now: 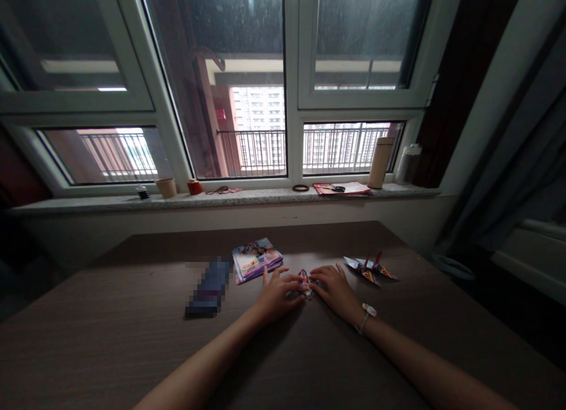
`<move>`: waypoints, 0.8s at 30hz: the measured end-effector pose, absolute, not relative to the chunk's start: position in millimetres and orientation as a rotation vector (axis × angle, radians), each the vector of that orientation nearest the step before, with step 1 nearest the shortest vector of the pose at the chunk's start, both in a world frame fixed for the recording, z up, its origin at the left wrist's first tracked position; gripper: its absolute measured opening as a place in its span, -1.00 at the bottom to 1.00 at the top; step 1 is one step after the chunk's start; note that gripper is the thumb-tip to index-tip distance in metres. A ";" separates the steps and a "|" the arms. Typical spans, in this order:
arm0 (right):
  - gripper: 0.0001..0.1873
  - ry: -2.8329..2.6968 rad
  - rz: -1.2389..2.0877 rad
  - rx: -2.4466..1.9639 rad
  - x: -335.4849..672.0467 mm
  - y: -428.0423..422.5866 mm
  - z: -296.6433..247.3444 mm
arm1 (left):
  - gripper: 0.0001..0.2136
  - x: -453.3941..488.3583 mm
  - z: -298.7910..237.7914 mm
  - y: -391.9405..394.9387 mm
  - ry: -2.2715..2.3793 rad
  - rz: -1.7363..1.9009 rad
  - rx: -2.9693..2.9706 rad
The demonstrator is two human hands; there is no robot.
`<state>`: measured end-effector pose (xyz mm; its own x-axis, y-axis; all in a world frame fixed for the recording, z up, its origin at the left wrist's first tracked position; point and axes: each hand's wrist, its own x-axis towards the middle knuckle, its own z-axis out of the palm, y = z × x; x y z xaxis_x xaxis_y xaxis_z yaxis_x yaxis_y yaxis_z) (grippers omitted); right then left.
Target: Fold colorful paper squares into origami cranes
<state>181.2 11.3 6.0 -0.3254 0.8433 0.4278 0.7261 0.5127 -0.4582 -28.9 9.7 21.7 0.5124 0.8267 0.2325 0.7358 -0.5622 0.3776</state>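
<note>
A small folded piece of printed paper (305,284) lies on the brown table between my two hands. My left hand (279,292) has its thumb and some fingertips closed on the paper's left side, with the index finger raised a little. From the other side, the bent fingers of my right hand (333,287) press on the paper's right edge and hide part of it. Two folded paper cranes (370,272) with colourful print stand to the right of my right hand. Beyond my left hand is a stack of printed paper sheets (256,260).
A dark blurred-out object (210,289) lies left of the paper stack on the table (110,333). Along the windowsill (260,196) stand a paper cup (167,188), a red spool (194,187), a bracelet (300,188), papers with scissors (338,189), a tan flask (380,163) and a bottle (407,164).
</note>
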 end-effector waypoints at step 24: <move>-0.87 -2.294 0.108 -1.043 188.3 17.9 6.0 | -0.80 -28.1 20.4 10.4 1.408 0.616 2.536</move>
<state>188.3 17.9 6.0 -0.5036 0.7074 0.4959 0.6576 0.6862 -0.3110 -28.1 10.4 20.4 0.4670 0.8422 0.2695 0.7693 -0.5373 0.3457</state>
